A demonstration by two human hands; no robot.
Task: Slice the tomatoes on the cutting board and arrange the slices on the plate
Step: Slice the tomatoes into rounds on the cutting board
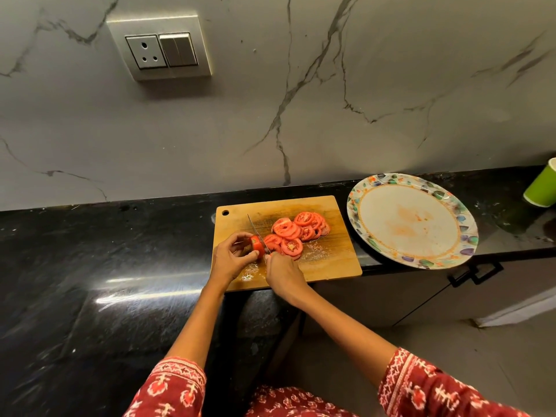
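Observation:
A wooden cutting board (328, 266) lies on the black counter. On its left part my left hand (230, 257) pinches the remaining end of a red tomato (257, 244). My right hand (282, 275) grips a knife (255, 231) whose blade stands against the tomato's right side, tip pointing away from me. Several cut tomato slices (296, 233) lie overlapped in the board's middle. To the right sits a large white plate (412, 219) with a coloured leaf-pattern rim; it holds no slices, only faint orange stains.
A green paper cup (541, 188) stands at the far right of the counter. The black counter (90, 266) stretches left of the board. A marble wall with a socket panel (161, 48) rises behind. The board's front edge overhangs the counter near cabinet handles (475, 273).

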